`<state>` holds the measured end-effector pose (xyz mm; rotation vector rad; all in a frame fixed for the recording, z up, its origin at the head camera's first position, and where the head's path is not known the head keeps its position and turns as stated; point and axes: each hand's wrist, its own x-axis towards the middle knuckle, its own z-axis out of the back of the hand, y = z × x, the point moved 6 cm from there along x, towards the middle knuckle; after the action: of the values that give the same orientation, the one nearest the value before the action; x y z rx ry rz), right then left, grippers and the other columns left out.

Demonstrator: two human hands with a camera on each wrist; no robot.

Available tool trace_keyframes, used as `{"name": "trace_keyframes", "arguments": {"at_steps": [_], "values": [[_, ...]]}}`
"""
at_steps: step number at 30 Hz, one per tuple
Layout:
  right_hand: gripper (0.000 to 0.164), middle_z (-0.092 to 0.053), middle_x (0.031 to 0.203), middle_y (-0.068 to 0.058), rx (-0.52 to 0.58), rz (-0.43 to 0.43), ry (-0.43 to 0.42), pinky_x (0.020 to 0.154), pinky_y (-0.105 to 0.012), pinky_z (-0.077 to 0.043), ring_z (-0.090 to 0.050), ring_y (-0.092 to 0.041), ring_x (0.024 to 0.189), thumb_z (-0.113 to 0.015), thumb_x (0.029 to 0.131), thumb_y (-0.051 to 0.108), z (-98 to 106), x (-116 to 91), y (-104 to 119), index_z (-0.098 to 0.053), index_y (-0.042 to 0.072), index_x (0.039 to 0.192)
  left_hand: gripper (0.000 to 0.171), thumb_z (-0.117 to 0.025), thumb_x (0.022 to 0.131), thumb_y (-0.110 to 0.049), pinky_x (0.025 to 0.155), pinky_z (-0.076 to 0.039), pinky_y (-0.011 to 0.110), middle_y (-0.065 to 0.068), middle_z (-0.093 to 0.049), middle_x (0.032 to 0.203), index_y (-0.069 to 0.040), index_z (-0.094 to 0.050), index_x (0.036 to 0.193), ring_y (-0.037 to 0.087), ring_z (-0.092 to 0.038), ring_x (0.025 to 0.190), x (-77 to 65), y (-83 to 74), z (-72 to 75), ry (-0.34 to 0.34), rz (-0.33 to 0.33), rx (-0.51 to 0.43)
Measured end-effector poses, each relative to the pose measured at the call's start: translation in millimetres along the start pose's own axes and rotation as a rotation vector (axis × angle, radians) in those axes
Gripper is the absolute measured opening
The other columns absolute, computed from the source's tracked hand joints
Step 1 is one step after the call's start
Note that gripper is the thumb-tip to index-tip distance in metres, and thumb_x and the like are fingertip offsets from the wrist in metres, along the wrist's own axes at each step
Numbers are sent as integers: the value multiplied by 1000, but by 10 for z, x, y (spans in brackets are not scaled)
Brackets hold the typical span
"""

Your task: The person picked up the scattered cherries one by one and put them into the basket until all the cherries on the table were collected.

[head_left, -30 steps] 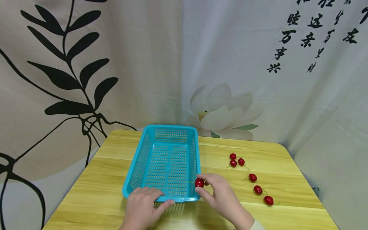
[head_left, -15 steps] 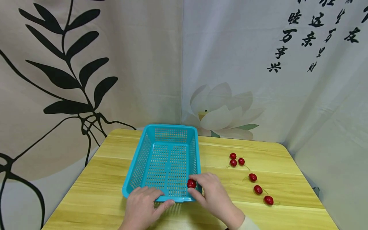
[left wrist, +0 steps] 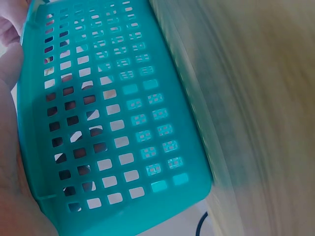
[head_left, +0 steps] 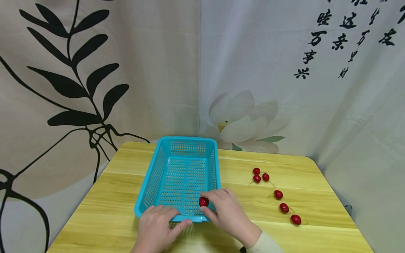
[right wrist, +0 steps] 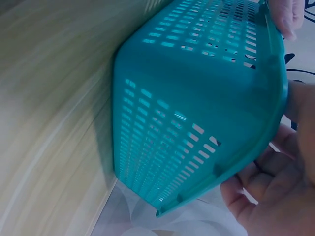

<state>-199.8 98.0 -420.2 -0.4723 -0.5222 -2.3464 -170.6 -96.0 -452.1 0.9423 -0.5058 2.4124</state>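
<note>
A blue perforated plastic basket [head_left: 218, 168] stands on the wooden table. My left hand [head_left: 157, 226] grips its near rim, fingers over the inside and thumb along the outside; in the left wrist view this hand shows at the left edge, beside the basket wall [left wrist: 123, 216]. Over the near right corner, my right hand [head_left: 227, 214] reaches across the rim and pinches a red cherry [head_left: 204, 201] between thumb and fingers, above the basket floor. The right wrist view shows the right hand [right wrist: 275, 182] at the rim, with the cherry hidden.
Several loose cherries lie on the table [head_left: 246, 211] to the right of the basket: three grouped farther back around one cherry [head_left: 257, 179], others nearer, such as the front one [head_left: 295, 220]. A printed curtain [head_left: 177, 70] hangs behind the table's back edge.
My right hand has moved left with the cherry, from above the basket's right rim to inside the basket. The left hand keeps its hold, and the loose cherries lie where they were.
</note>
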Motion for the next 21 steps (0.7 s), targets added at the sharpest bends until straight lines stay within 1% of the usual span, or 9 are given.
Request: {"name": "trace_keyframes", "arguments": {"at_steps": [7,13,17,21], "values": [[37,-69,105,5,-28,29,36,89,-40,-47,-60,-10,96,-74,89,35,-46,76,19,-67,14,119,46,-66,80,-68,60,-51,38,-8,-72,77,-22,-72,76,12,-65,71,5,-8,11,-4,-1,-3],[36,-69,101,6,-48,45,60,83,-36,-50,-60,-9,90,-75,89,34,-87,121,15,-68,14,118,46,-67,80,-67,59,-51,38,-8,-72,76,-22,-72,76,12,-64,71,4,-9,17,-1,0,-3],[36,-69,99,6,-60,61,86,79,-35,-51,-60,-8,86,-75,88,34,-112,165,10,-69,13,117,46,-67,80,-67,59,-51,37,-8,-72,77,-22,-73,76,11,-64,71,2,-7,10,0,1,-5],[34,-70,98,5,-64,64,131,77,-36,-51,-60,-7,84,-77,87,32,-152,223,0,-70,12,113,46,-67,80,-67,60,-51,38,-8,-72,77,-22,-72,76,12,-64,71,0,-9,6,0,-2,-2]]}}
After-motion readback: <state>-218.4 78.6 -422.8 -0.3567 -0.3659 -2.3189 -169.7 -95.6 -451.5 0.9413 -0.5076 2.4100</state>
